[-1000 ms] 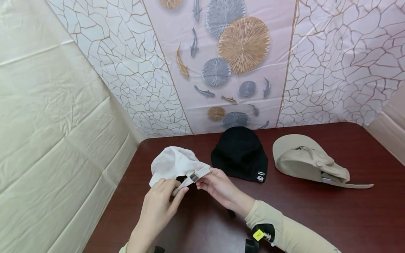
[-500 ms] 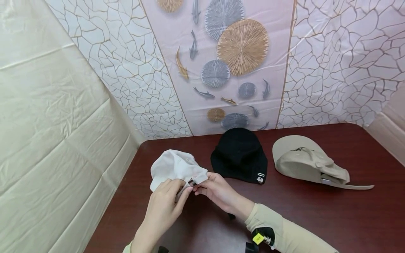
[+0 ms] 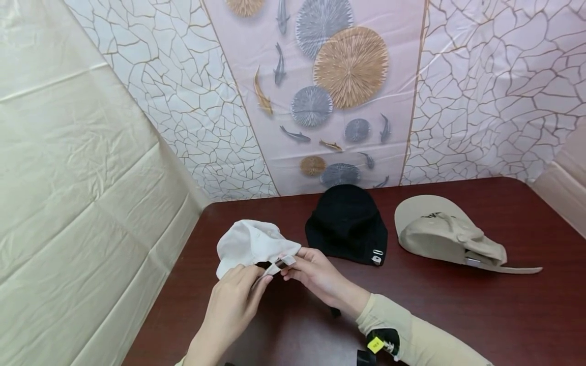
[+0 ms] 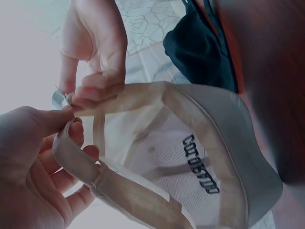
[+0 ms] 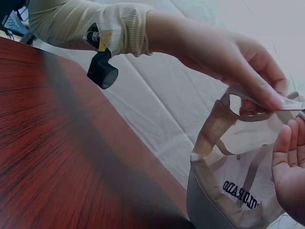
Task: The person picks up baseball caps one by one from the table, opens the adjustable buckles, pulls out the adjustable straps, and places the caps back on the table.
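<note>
Both hands hold a white baseball cap [image 3: 256, 246] in the air at the left of the table, by its rear adjustment strap [image 3: 271, 270]. The left hand [image 3: 232, 300] pinches the strap between thumb and fingers. Opposite it, the right hand [image 3: 320, 274] grips the strap beside a metal buckle [image 3: 286, 262]. In the left wrist view the strap [image 4: 71, 157] loops past the left fingers up to the buckle [image 4: 58, 98], where the fingertips of both hands meet. Dark lettering [image 4: 200, 164] shows through inside the crown. The right fingers partly hide the buckle end.
A black hat [image 3: 345, 223] with small metal rings lies behind the right hand. To its right rests a beige cap [image 3: 450, 236], its strap sticking out. The dark red table [image 3: 458, 310] meets a patterned backdrop [image 3: 348, 127] behind and a cream cloth [image 3: 91, 229] at left.
The white cap has come slightly lower. The strap and buckle, raised a second ago, dipped and turned between the fingers; the buckle shows more now than half a second ago. Other hats stayed put.
</note>
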`<state>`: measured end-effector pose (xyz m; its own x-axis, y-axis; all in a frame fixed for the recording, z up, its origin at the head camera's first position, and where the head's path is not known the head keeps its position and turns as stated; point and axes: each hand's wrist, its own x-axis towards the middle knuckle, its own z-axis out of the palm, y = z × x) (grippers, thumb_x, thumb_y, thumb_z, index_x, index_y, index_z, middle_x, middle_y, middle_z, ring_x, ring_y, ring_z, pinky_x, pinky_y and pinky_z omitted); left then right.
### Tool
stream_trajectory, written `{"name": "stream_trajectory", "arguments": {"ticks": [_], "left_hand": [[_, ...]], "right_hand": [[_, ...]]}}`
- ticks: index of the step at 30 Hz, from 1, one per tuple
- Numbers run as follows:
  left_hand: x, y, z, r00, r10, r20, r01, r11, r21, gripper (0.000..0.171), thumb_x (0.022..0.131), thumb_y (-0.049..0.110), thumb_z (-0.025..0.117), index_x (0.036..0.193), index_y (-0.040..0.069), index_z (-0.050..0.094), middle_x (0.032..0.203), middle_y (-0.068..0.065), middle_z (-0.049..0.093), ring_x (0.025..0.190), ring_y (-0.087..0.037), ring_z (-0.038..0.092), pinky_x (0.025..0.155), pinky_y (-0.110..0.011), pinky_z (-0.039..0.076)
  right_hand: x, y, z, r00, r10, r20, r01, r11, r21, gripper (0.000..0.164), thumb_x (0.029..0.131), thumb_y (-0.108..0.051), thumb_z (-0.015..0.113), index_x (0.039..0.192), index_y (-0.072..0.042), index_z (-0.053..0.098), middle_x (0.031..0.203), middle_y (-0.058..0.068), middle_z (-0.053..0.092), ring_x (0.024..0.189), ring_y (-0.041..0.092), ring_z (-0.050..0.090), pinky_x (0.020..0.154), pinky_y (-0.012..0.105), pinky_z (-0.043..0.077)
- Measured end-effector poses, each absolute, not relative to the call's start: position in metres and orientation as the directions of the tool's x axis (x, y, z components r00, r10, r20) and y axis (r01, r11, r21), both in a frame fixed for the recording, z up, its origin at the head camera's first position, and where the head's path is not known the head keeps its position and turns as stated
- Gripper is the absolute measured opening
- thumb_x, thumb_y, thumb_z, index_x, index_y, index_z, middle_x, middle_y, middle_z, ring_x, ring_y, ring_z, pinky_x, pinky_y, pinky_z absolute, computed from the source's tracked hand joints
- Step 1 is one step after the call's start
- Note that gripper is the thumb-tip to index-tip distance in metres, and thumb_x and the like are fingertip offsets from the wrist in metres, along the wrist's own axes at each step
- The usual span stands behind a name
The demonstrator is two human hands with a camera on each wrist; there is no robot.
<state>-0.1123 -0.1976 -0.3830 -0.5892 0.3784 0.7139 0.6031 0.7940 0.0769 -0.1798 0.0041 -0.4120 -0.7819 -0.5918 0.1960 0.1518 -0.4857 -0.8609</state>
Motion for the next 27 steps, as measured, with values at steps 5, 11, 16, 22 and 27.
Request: {"name": "stream_trajectory", "arguments": {"ticks": [5, 11, 16, 22, 27], "left_hand": [[-0.109, -0.205, -0.384, -0.595, 0.368, 0.714, 0.596, 0.798, 0.085, 0.021, 0.103, 0.031, 0.059, 0.091, 0.015, 0.065, 0.074, 0.009, 0.054, 0.066, -0.010, 0.048, 0.059, -0.024, 0.039], [-0.110, -0.205, -0.382, -0.603, 0.372, 0.706, 0.602, 0.793, 0.096, 0.020, 0.102, 0.034, 0.061, 0.091, 0.017, 0.064, 0.075, 0.012, 0.052, 0.067, -0.007, 0.045, 0.060, -0.021, 0.036], [-0.114, -0.198, -0.378, -0.602, 0.392, 0.695, 0.612, 0.786, 0.087, 0.020, 0.101, 0.036, 0.061, 0.090, 0.019, 0.062, 0.074, 0.013, 0.051, 0.068, -0.007, 0.044, 0.060, -0.021, 0.036], [-0.119, -0.190, -0.373, -0.584, 0.421, 0.694, 0.624, 0.780, 0.052, 0.019, 0.103, 0.032, 0.059, 0.090, 0.017, 0.062, 0.073, 0.009, 0.052, 0.067, -0.011, 0.049, 0.063, -0.027, 0.040], [-0.120, -0.191, -0.374, -0.567, 0.431, 0.702, 0.638, 0.769, 0.043, 0.019, 0.103, 0.028, 0.059, 0.089, 0.016, 0.062, 0.072, 0.010, 0.052, 0.066, -0.011, 0.049, 0.063, -0.027, 0.041]], "right_hand": [[-0.181, 0.006, -0.408, -0.788, -0.588, 0.179, 0.162, -0.480, -0.862, 0.012, 0.102, -0.010, 0.055, 0.103, -0.010, 0.067, 0.097, 0.000, 0.067, 0.084, 0.010, 0.063, 0.081, 0.025, 0.052], [-0.180, 0.005, -0.408, -0.789, -0.594, 0.159, 0.173, -0.462, -0.870, 0.011, 0.102, -0.010, 0.056, 0.103, -0.009, 0.067, 0.094, 0.000, 0.067, 0.083, 0.011, 0.063, 0.080, 0.025, 0.053], [-0.178, 0.002, -0.409, -0.788, -0.601, 0.135, 0.171, -0.424, -0.890, 0.011, 0.102, -0.010, 0.057, 0.099, -0.010, 0.067, 0.091, -0.001, 0.068, 0.082, 0.010, 0.064, 0.079, 0.025, 0.053], [-0.177, 0.001, -0.409, -0.788, -0.599, 0.140, 0.162, -0.421, -0.892, 0.012, 0.102, -0.012, 0.056, 0.098, -0.011, 0.068, 0.091, -0.001, 0.069, 0.082, 0.011, 0.064, 0.078, 0.025, 0.053], [-0.178, 0.003, -0.408, -0.789, -0.599, 0.140, 0.154, -0.412, -0.898, 0.012, 0.102, -0.012, 0.057, 0.098, -0.010, 0.068, 0.091, 0.000, 0.069, 0.082, 0.011, 0.064, 0.078, 0.025, 0.053]]}}
